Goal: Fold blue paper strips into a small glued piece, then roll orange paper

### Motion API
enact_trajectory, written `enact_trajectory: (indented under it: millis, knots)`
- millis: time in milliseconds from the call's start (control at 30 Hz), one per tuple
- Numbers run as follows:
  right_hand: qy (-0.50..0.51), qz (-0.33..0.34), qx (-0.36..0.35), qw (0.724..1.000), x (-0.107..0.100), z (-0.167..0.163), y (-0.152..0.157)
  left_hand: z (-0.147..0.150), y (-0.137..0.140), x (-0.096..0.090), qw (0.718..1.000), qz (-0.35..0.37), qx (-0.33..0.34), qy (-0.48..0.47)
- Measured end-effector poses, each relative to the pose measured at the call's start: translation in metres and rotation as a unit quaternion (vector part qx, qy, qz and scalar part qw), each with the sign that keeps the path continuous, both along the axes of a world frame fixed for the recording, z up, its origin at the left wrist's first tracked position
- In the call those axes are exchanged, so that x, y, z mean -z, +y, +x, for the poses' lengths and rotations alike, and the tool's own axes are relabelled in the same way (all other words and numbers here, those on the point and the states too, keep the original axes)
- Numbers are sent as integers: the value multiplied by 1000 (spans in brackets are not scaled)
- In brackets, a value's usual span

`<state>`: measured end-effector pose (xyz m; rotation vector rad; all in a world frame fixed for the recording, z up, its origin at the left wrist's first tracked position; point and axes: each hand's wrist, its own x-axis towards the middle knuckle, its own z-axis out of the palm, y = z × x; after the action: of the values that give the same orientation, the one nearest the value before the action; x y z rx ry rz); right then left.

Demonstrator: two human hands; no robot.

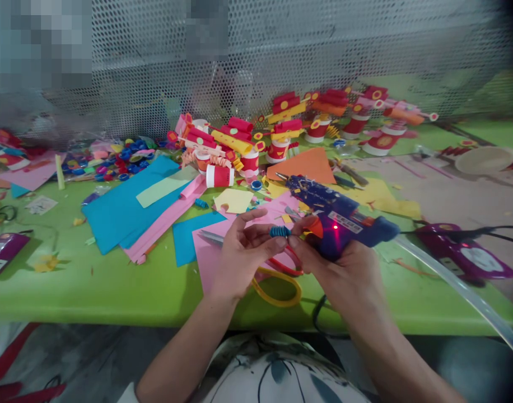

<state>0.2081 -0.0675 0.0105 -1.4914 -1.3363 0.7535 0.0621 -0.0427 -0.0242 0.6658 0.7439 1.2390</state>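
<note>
I hold a small pleated blue strip (279, 231) between my two hands, right at the fingertips, probably because it is too small and springy for a fuller grip. My left hand (243, 246) pinches it with the thumb against curled fingers, the forefinger lifted clear. My right hand (344, 268) is nearly closed, thumb and forefinger meeting at the strip's right end. The glue gun (343, 215) seems lodged in that same palm, which would leave those two fingertips free; how my hidden fingers wrap it, I cannot tell. Its nozzle points forward, beyond my fingers, likely sparing them the heat, and a clear glue stick (458, 288) trails from its rear, out past my right wrist.

Just below my hands, scissors (277, 303) lie on pink paper (204, 268), handles towards me, as if for easy reach. Ahead and left of my left hand, blue sheets (133, 204) spread over the table (134, 294). The decorated cups (277, 150) stand farther ahead, perhaps to spare working room.
</note>
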Motion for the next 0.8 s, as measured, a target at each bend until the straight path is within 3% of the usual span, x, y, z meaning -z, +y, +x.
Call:
enact_trajectory:
  millis: [233,400,633,800]
  knots:
    - [5,20,3,1000,-1,6,3,-1,3,-3,999,-43,3,-32]
    - [33,-14,-30,999,-5,11,-16,-2,7,-2,994,-70,-40,-68]
    - [36,-86,-85,992,11,31,-39,-4,9,-4,991,-83,-52,-90]
    - [-5,-77,-128,989,10,36,-37,-4,9,-4,994,-58,-61,-77]
